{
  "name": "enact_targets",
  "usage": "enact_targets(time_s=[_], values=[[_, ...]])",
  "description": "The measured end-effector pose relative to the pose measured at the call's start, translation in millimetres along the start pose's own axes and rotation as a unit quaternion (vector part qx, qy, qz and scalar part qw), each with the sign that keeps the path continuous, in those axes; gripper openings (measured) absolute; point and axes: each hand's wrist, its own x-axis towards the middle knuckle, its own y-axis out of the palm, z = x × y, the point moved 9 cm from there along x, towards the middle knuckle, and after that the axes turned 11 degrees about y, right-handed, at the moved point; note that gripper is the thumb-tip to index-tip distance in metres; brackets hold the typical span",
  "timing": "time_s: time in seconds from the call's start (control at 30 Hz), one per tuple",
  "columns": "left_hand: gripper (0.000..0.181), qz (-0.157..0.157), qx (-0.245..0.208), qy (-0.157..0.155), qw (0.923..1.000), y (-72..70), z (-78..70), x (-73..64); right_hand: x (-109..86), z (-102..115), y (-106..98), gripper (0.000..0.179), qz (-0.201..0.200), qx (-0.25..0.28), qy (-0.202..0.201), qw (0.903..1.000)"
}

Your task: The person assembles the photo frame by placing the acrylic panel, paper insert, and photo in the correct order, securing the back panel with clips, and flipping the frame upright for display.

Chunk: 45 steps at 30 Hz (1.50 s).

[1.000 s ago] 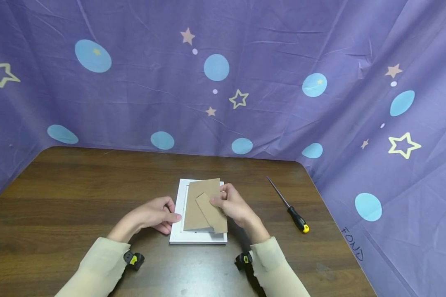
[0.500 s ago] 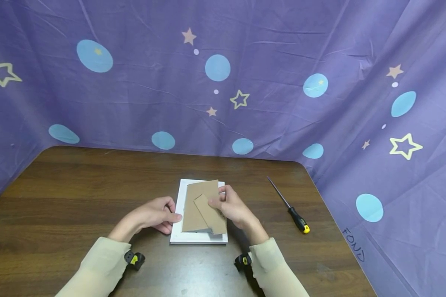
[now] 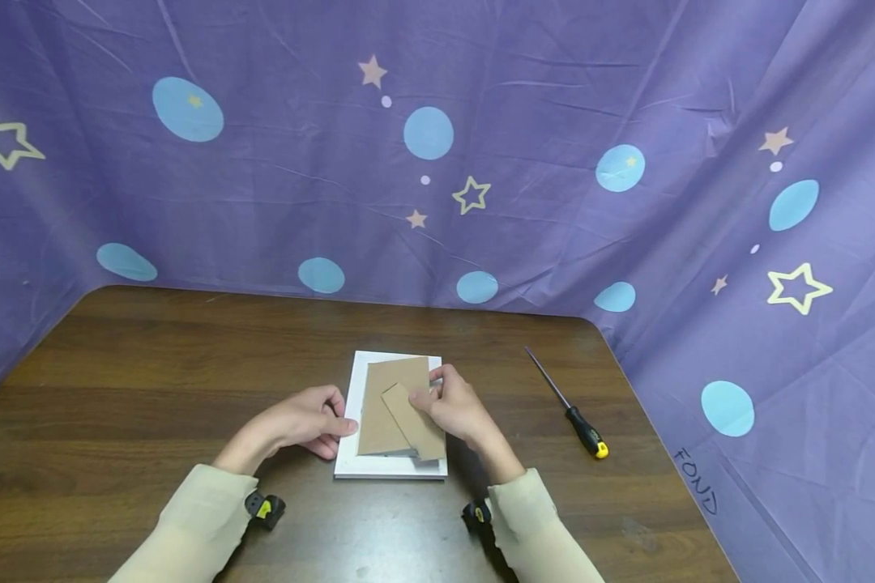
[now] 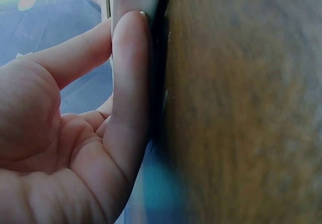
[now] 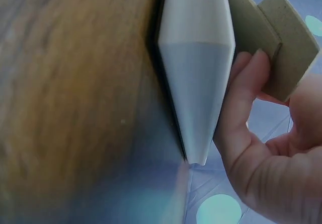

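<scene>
A white picture frame lies on the table in the head view. Over it sits a brown backing board, slightly skewed, with a slanted easel leg on its upper face. My left hand grips the frame's left edge, thumb on top; in the left wrist view, fingers press along its side. My right hand pinches the board at its right side, thumb over the leg. In the right wrist view the board's near edge stands off the frame, with fingertips under it.
To the right, a screwdriver with a black and yellow handle lies on the wooden table. A purple curtain with stars and dots hangs behind the table and along its sides.
The backing board has slid slightly left and toward me over the frame, along with my right hand. My left hand has kept its grip on the frame's edge.
</scene>
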Motion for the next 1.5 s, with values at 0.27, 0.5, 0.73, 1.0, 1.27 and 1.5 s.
enact_targets(time_s=[0.27, 0.5, 0.73, 1.0, 1.27, 1.5], values=[[0.03, -0.006, -0.005, -0.004, 1.0, -1.2, 0.3, 0.1, -1.1, 4.4, -2.0, 0.046, -0.018, -0.042, -0.018, 0.9988], [0.029, -0.002, -0.006, 0.004, 1.0, -0.4, -0.7, -1.2, -2.2, 4.5, -0.3, 0.048, -0.012, -0.039, -0.013, 0.9991], [0.03, -0.003, -0.004, 0.005, 1.0, -0.5, -0.2, -0.7, -3.6, 6.7, -1.3, 0.05, -0.024, -0.069, -0.018, 0.9971], [0.03, -0.004, -0.002, 0.005, 1.0, -0.2, 0.8, -0.2, -4.9, 8.5, -1.2, 0.053, -0.039, -0.111, -0.022, 0.9928], [0.03, -0.003, -0.004, 0.003, 1.0, 0.4, 0.4, -0.5, -5.7, 9.9, -0.1, 0.061, -0.026, -0.138, -0.026, 0.9897], [0.03, -0.002, -0.002, 0.005, 1.0, 0.5, -0.8, -0.8, -6.9, 10.5, 0.4, 0.068, -0.017, -0.154, -0.029, 0.9875]])
